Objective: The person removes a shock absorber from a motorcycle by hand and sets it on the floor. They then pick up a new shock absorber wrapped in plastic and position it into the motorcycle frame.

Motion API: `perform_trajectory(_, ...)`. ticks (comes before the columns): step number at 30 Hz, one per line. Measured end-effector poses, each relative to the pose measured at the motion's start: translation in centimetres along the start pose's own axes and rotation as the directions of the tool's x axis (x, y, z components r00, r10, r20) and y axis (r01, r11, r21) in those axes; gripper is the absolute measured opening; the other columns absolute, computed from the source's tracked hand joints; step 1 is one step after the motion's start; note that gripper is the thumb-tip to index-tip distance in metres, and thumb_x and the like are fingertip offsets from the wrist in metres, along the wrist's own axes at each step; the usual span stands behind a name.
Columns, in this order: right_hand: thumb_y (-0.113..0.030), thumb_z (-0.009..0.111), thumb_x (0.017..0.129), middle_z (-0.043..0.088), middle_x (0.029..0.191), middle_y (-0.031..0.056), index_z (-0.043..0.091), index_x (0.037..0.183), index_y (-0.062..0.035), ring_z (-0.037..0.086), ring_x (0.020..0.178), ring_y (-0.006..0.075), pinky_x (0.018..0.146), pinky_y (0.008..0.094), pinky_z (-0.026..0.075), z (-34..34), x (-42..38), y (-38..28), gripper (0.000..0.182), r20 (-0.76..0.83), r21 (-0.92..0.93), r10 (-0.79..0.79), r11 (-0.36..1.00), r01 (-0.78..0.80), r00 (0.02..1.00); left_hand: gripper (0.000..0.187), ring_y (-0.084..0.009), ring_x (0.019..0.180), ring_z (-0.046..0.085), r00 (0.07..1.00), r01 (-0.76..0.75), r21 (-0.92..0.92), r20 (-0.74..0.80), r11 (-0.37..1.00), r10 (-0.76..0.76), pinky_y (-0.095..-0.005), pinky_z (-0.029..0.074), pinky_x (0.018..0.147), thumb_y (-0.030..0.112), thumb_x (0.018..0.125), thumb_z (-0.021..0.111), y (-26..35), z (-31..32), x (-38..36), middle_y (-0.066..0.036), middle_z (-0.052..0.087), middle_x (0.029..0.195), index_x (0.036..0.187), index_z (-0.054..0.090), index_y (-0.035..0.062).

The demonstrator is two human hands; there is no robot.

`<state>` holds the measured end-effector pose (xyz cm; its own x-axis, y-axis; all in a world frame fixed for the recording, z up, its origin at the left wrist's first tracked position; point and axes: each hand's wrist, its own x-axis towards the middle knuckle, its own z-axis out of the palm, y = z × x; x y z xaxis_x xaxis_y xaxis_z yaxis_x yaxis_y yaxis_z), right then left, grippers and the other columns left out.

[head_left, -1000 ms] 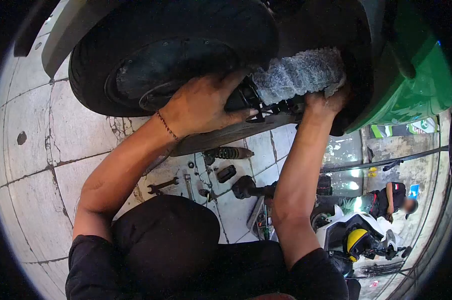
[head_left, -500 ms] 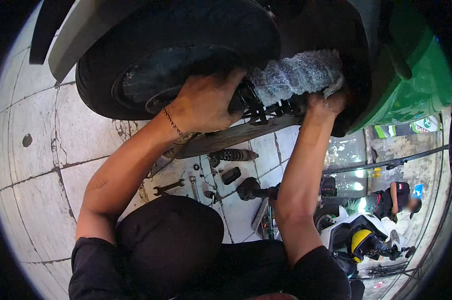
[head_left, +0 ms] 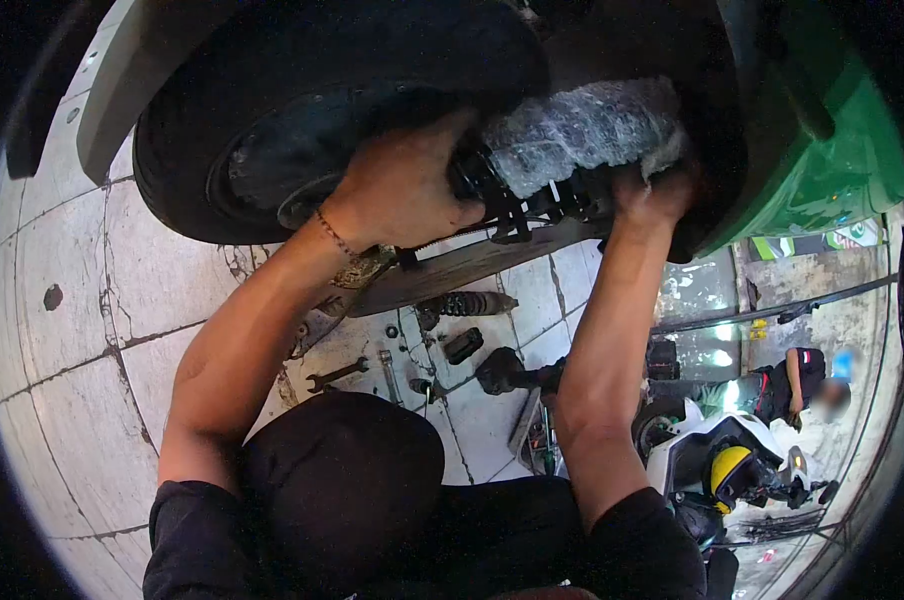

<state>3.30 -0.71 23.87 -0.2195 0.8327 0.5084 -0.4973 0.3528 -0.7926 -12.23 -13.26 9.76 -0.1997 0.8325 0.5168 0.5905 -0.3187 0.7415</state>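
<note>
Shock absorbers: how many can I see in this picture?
2: a bubble-wrapped shock absorber held by left hand and right hand beside the tyre; another shock absorber on the floor. Others may be hidden.

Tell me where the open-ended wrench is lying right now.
The wrench lies on the tiled floor left of centre in the head view, below the left forearm, just left of scattered small parts.

Both hands (head_left: 412, 190) have nudged the bubble-wrapped shock absorber (head_left: 572, 130) slightly up and leftward

Left hand (head_left: 402, 190) hides the shock absorber's (head_left: 572, 135) lower end
</note>
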Motion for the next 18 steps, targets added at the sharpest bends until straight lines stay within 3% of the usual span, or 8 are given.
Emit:
perform_trajectory(5, -0.038, 0.029, 0.092, 0.042, 0.135, 0.0155, 0.037, 0.134, -0.0003, 0.041, 0.124, 0.0277, 0.108, 0.0415, 0.027, -3.0, 1.5, 0.0, 0.057, 0.126, 0.028, -0.067, 0.998, 0.064, 0.99, 0.077, -0.0371, 0.108, 0.054, 1.0, -0.024, -0.016, 0.003, 1.0, 0.024, -0.0382, 0.042, 0.095, 0.027, 0.062, 0.072, -0.5, -0.3, 0.0, -0.027, 0.054, 0.116, 0.126, 0.043, -0.004)
perform_trajectory(10, -0.041, 0.028, 0.091, 0.041, 0.136, 0.0143, 0.037, 0.134, -0.0022, 0.041, 0.124, 0.0284, 0.107, 0.0426, 0.029, -1.5, 2.1, 1.1, 0.059, 0.104, 0.203, 0.051, 0.977, -0.071, 0.993, 0.077, -0.0359, 0.108, 0.054, 1.0, -0.003, -0.066, 0.004, 0.998, 0.003, -0.0375, 0.042, 0.095, 0.026, 0.06, 0.073, -0.1, -0.3, 0.0, -0.025, 0.055, 0.115, 0.125, 0.044, -0.0032)
perform_trajectory(15, -0.045, 0.027, 0.091, 0.041, 0.136, 0.0132, 0.037, 0.134, -0.0041, 0.041, 0.123, 0.029, 0.105, 0.0437, 0.03, -1.4, 0.8, 2.9, 0.06, 0.209, 0.384, 0.144, 0.898, -0.217, 0.967, 0.076, -0.0355, 0.106, 0.055, 1.0, -0.009, -0.111, -0.017, 0.994, 0.008, -0.0374, 0.042, 0.094, 0.024, 0.058, 0.073, -0.3, -0.7, 0.1, -0.025, 0.056, 0.114, 0.124, 0.046, -0.0031)
perform_trajectory(17, -0.046, 0.027, 0.091, 0.041, 0.136, 0.0128, 0.037, 0.134, -0.0048, 0.042, 0.123, 0.0293, 0.105, 0.0442, 0.031, -1.0, -0.4, 2.8, 0.061, 0.102, 0.323, 0.148, 0.93, -0.173, 0.984, 0.076, -0.0358, 0.105, 0.055, 1.0, -0.021, -0.138, -0.013, 0.99, 0.019, -0.0376, 0.042, 0.093, 0.025, 0.058, 0.073, -0.5, -0.6, 0.1, -0.025, 0.057, 0.112, 0.123, 0.046, -0.0031)
perform_trajectory(18, -0.046, 0.028, 0.091, 0.042, 0.134, 0.0128, 0.039, 0.133, -0.0054, 0.043, 0.122, 0.0294, 0.104, 0.045, 0.033, 1.3, -1.9, 2.7, 0.059, -0.178, 0.084, 0.025, 0.996, -0.01, 0.984, 0.076, -0.0358, 0.105, 0.055, 1.0, -0.026, -0.141, -0.009, 0.99, 0.025, -0.0376, 0.042, 0.093, 0.025, 0.058, 0.073, -0.4, -0.6, 0.1, -0.025, 0.057, 0.112, 0.123, 0.046, -0.0031)
